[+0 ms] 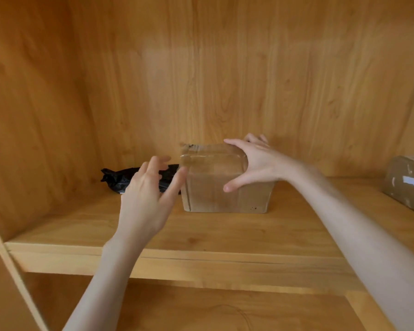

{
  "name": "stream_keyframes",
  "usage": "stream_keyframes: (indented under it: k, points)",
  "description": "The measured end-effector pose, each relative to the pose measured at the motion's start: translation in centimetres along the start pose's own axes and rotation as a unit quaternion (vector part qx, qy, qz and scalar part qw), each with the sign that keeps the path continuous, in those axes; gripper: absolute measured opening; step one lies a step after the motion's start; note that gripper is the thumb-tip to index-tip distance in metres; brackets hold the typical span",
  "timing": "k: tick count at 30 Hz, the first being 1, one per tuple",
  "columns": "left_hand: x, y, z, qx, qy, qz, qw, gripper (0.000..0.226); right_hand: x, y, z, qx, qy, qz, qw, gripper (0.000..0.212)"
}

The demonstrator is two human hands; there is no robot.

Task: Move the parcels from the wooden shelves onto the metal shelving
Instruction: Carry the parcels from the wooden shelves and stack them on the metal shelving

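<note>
The cardboard parcel (225, 182) is sitting mid-shelf on the wooden shelf (201, 237), between both hands; the right hand (256, 161) is spreading over its top right corner, seemingly touching; the left hand (146, 194), fingers apart, is hovering just beside its left face.

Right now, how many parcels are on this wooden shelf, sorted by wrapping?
Cardboard box: 1
Black plastic bag parcel: 1
Brown tape-wrapped parcel, cut off at the right edge: 1
Total: 3
</note>
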State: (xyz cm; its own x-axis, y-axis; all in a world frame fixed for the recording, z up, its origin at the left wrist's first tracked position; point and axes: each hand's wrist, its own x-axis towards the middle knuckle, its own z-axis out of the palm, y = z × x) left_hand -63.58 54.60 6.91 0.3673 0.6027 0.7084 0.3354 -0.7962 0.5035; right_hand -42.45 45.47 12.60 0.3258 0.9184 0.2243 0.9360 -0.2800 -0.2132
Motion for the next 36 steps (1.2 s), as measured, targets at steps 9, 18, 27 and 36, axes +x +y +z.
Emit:
stream_keyframes:
  k: [9,18,27,36]
  points:
    - [2.5,4.2,-0.6,-0.390,-0.212,-0.317,0.838,0.092,-7.2,1.8,2.3,-0.213,0.364,-0.165,0.892,0.103]
    - [0.5,5.8,1.6,-0.453,-0.300,-0.343,0.766,0.045,-9.8,3.5,3.3,-0.285,0.457,-0.224,0.812,0.068]
    - [0.0,5.9,1.9,-0.506,-0.160,-0.246,0.811,0.032,-11.5,2.8,2.5,-0.020,0.391,-0.137,0.910,0.094]
    - [3.1,4.9,-0.3,-0.426,-0.246,-0.103,0.864,0.045,-10.0,4.3,-1.2,0.403,0.035,0.028,0.914,0.094]
